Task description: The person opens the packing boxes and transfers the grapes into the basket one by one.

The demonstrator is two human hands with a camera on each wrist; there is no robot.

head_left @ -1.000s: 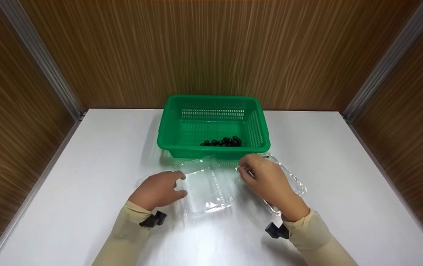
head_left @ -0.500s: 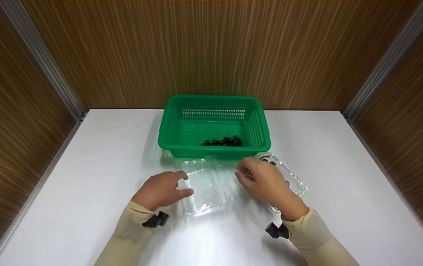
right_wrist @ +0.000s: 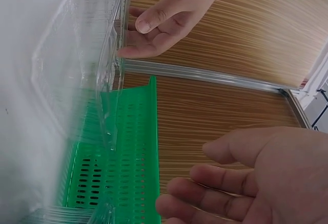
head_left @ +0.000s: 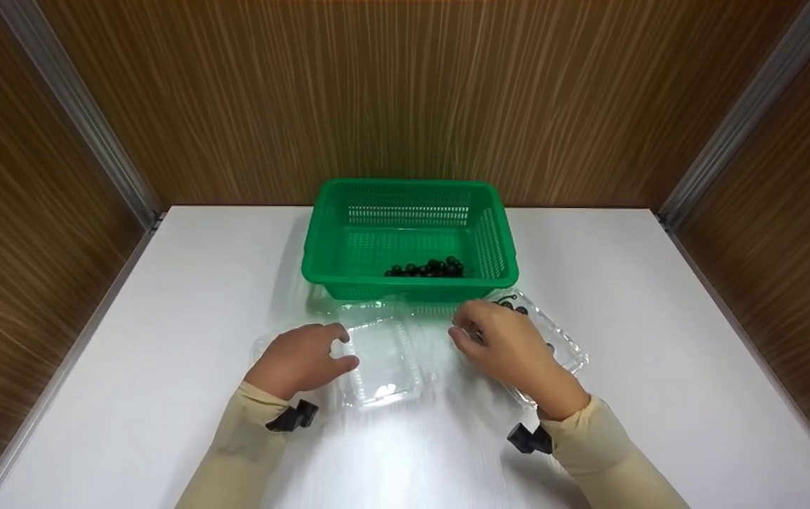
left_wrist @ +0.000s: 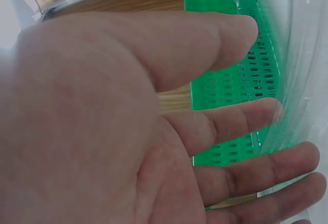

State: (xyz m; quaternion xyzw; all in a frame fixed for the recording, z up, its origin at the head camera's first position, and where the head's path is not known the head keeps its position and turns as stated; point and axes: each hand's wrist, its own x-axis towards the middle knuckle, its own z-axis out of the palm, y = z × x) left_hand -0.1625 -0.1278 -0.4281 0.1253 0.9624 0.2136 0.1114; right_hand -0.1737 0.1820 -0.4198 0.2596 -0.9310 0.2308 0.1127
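The clear container [head_left: 384, 357] now sits farther left, at the relaxed, ungripping left hand's [head_left: 302, 362] fingertips — seemingly better separated from the fruit box [head_left: 566, 344] partly hidden by the loose-fingered, empty right hand [head_left: 511, 348].

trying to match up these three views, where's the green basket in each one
Head: the green basket is around the middle.
Left wrist: right of centre, towards the top, partly behind the left hand.
Right wrist: lower left, partly seen through a clear plastic container.
Shared landmark: the left hand, visible in all three.
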